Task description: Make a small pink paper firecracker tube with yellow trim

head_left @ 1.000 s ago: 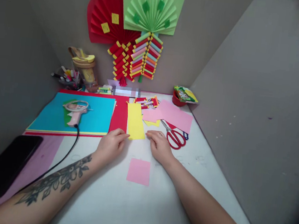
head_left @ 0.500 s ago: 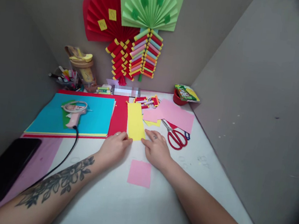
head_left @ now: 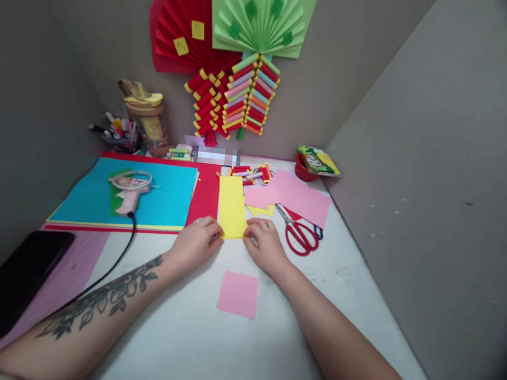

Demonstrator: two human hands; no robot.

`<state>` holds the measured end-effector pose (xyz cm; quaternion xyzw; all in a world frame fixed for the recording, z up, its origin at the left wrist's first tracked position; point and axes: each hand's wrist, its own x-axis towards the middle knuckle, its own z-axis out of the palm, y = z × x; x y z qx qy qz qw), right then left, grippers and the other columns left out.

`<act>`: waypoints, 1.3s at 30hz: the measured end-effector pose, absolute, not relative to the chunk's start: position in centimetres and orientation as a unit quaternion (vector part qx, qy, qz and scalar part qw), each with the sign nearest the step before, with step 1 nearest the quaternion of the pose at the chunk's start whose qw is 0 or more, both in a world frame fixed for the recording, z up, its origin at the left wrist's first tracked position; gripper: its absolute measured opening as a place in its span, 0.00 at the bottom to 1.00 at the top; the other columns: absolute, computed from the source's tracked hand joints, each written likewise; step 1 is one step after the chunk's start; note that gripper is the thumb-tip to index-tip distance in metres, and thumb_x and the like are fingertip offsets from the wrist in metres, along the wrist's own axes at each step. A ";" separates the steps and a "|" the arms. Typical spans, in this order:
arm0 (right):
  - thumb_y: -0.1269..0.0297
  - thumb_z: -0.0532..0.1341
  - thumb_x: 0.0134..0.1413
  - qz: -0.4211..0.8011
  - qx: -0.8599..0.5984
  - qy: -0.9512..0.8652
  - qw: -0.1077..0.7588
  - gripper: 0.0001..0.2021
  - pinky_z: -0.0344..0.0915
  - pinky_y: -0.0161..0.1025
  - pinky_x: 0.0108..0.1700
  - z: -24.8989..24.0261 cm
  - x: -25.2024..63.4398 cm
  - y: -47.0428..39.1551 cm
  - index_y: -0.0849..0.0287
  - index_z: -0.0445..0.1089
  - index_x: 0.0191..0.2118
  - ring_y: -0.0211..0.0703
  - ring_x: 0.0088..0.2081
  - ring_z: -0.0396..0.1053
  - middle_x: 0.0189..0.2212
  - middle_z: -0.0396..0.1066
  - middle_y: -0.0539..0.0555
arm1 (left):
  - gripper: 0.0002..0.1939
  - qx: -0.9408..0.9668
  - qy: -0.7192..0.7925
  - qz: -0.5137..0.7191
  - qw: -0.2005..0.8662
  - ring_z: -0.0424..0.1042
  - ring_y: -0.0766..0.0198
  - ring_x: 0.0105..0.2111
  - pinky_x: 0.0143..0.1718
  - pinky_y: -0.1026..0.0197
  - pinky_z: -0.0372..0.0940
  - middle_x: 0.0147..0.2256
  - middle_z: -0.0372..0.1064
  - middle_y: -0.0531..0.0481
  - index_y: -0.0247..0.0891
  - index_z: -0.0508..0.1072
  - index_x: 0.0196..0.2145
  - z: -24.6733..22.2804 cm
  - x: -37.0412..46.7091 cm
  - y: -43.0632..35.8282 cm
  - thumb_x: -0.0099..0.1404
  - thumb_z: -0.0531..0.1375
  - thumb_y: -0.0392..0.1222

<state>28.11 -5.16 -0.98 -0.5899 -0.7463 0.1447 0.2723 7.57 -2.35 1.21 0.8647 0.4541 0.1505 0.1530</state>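
A strip of yellow paper [head_left: 232,206] lies lengthwise on the white table, its near end between my two hands. My left hand [head_left: 200,237] pinches the near left corner with thumb and fingers. At the near right corner, my right hand [head_left: 266,243] has its fingers curled and pressed together on the paper edge. Closer to me lies a pink paper square [head_left: 238,294], flat and touched by neither hand. Red-handled scissors [head_left: 300,237] rest to the right of my right hand.
Left of the strip, blue paper sheets [head_left: 165,198] lie over red sheets, with a pink corded glue gun [head_left: 129,197] on top. Pink paper pieces [head_left: 303,197] and small paper rolls [head_left: 262,173] lie behind. A black phone-like slab [head_left: 14,285] sits at left; a red pot [head_left: 305,169] stands at back right.
My right hand's fingers, spread before, have curled in onto the strip's near right corner. My left hand stays at the left corner. The whole view has shifted slightly.
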 end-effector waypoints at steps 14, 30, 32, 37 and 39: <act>0.71 0.56 0.51 0.124 -0.599 -0.739 0.281 0.05 0.57 0.46 0.49 -1.3 28.0 -5.1 0.57 0.68 0.29 0.48 0.48 0.58 0.44 0.67 0.55 | 0.12 0.872 0.456 0.140 0.112 0.66 0.61 0.37 0.38 0.61 0.60 0.34 0.67 0.46 0.35 0.72 0.30 1.2 8.5 -2.2 0.65 0.49 0.38; 0.70 0.57 0.48 0.095 -0.641 -0.721 0.245 0.02 0.57 0.46 0.47 -1.7 27.3 -4.8 0.57 0.66 0.28 0.49 0.47 0.59 0.44 0.66 0.55 | 0.10 0.852 0.508 0.103 0.076 0.67 0.62 0.33 0.28 0.62 0.56 0.34 0.67 0.49 0.37 0.71 0.27 1.3 9.5 -2.2 0.61 0.51 0.37; 0.69 0.58 0.47 0.102 -0.646 -0.712 0.255 0.02 0.57 0.45 0.46 -1.6 27.4 -4.8 0.57 0.65 0.30 0.49 0.45 0.59 0.42 0.66 0.55 | 0.09 0.848 0.514 0.100 0.078 0.67 0.63 0.32 0.27 0.62 0.55 0.33 0.67 0.49 0.37 0.71 0.26 1.4 9.5 -2.2 0.60 0.52 0.37; 0.72 0.57 0.47 0.126 -0.622 -0.723 0.273 0.07 0.57 0.44 0.46 -1.3 27.7 -5.0 0.55 0.66 0.35 0.48 0.44 0.60 0.40 0.68 0.53 | 0.08 0.862 0.482 0.122 0.101 0.66 0.63 0.36 0.31 0.63 0.57 0.37 0.67 0.49 0.39 0.72 0.35 1.3 9.1 -2.1 0.60 0.54 0.36; 0.74 0.57 0.48 0.130 -0.600 -0.738 0.279 0.09 0.56 0.44 0.47 -1.3 27.8 -5.0 0.54 0.69 0.34 0.48 0.46 0.60 0.41 0.68 0.53 | 0.12 0.889 0.430 0.115 0.106 0.65 0.62 0.40 0.34 0.63 0.58 0.42 0.66 0.50 0.44 0.73 0.40 1.1 9.0 -2.1 0.63 0.52 0.37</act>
